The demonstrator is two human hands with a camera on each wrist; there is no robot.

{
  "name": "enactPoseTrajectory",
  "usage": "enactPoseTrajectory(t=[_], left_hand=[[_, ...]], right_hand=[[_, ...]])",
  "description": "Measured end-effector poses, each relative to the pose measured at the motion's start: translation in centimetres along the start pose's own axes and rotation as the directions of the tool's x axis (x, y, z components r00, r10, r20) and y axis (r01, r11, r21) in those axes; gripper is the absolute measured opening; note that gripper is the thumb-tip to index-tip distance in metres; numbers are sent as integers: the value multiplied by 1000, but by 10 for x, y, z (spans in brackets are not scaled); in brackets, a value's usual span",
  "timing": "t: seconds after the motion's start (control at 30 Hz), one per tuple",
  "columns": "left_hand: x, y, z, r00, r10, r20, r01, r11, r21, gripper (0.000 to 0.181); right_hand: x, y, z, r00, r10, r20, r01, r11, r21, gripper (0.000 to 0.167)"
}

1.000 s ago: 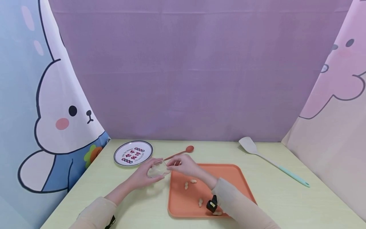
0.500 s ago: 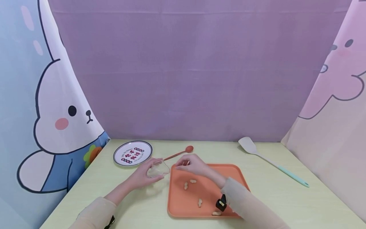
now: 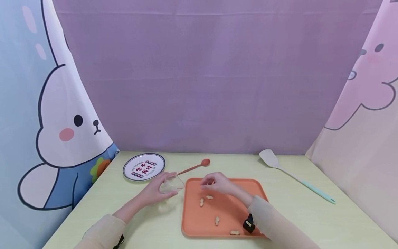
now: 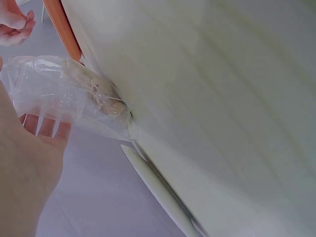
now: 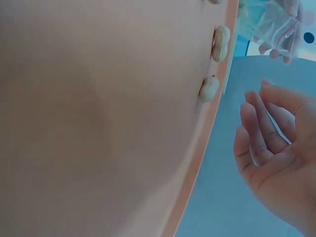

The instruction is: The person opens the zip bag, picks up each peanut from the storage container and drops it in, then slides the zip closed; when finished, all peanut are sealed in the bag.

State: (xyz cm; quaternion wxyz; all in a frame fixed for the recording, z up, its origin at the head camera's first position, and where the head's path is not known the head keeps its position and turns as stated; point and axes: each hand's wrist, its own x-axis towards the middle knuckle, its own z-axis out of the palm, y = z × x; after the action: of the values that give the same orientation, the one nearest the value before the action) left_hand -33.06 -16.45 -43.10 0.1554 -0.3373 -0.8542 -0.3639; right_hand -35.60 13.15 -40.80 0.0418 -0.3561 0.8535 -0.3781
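My left hand [image 3: 155, 190] holds a clear zip bag [image 3: 168, 185] by its sides, just left of the orange tray [image 3: 192, 219]. The left wrist view shows peanuts [image 4: 98, 94] gathered at the bottom of the bag. Over the tray's far left part is my right hand [image 3: 217, 182], its fingers loosely bent and nothing visible between them. Several peanuts in shells lie on the tray: one peanut [image 3: 209, 197] and another peanut [image 3: 201, 202] just below the right hand, a peanut [image 3: 217, 221] nearer the front, and a peanut [image 3: 234, 232] by the front rim.
A white plate [image 3: 136, 164] with red lettering and a dark rim lies at the back left. A red spoon [image 3: 205, 162] rests behind the bag. To the right of the tray is a long spatula [image 3: 298, 179] with a green handle end. A purple curtain [image 3: 199, 86] hangs behind the table.
My right hand has moved away from the bag's mouth, right and slightly nearer, over the tray. The left hand and the bag stay almost in place.
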Motion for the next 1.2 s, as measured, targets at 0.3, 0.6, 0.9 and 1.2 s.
enactPoseTrajectory(t=[0.3, 0.6, 0.9, 1.2], left_hand=[[2, -1, 1, 1000, 3, -6, -3, 1000, 5, 64], [2, 0, 1, 1000, 11, -6, -11, 1000, 10, 63], [0, -1, 2, 1000, 6, -3, -6, 1000, 8, 63], [0, 0, 2, 1000, 5, -1, -5, 1000, 7, 63]], right_hand=[[-4, 11, -5, 998, -3, 65, 4, 1000, -19, 19], [-7, 16, -5, 991, 16, 129, -15, 1000, -7, 13], [-8, 20, -5, 977, 76, 200, -79, 997, 7, 12], [-7, 22, -5, 980, 101, 173, -91, 994, -64, 7]])
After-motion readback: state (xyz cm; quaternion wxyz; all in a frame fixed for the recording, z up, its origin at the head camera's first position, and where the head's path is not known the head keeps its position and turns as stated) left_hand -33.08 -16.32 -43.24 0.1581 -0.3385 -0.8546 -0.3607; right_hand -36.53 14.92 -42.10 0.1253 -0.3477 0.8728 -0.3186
